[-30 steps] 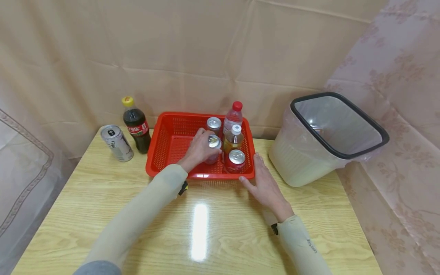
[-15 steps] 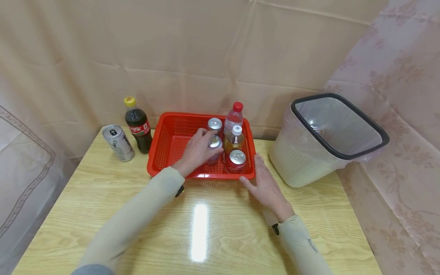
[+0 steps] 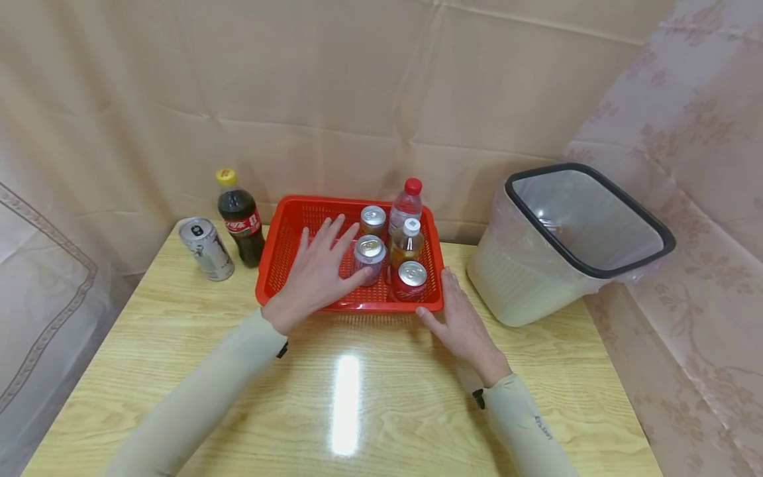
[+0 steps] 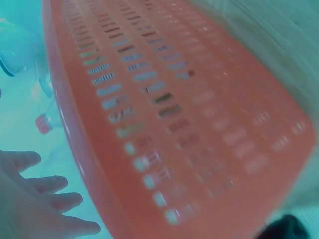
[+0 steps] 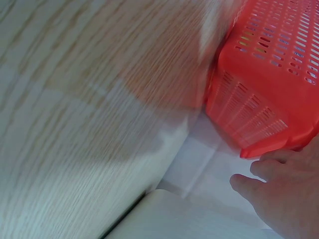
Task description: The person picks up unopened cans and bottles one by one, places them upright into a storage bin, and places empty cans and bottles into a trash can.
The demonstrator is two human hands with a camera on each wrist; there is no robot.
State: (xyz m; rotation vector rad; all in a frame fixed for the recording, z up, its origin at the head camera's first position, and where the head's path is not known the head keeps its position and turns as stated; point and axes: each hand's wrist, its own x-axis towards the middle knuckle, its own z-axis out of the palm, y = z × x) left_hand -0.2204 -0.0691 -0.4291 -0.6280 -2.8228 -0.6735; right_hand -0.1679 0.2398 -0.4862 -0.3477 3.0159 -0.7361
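Observation:
My left hand (image 3: 316,271) hangs over the red plastic basket (image 3: 298,303), its fingers straight and spread with nothing held. Just right of its thumb stands a purplish can (image 3: 369,255). Behind that is a silver-topped can (image 3: 373,220). A red can (image 3: 409,281), a white-capped bottle of amber drink (image 3: 408,244) and a red-capped clear bottle (image 3: 406,205) fill the right end. My right hand (image 3: 461,328) rests at the front right corner, its fingers straight along the side and its thumb at the front rim. The left wrist view shows spread fingers (image 4: 52,184) beside the basket wall.
Left of the basket stand a cola bottle (image 3: 240,222) with a yellow cap and a pale can (image 3: 207,248). On the right is a bagged trash bin (image 3: 507,265) with a black rim and something inside. A curtain (image 3: 328,99) hangs behind the wooden table (image 3: 286,411).
My left hand has let go of the purplish can, spread its fingers and drawn back to the left. The can stays standing in the basket. My right hand keeps its place.

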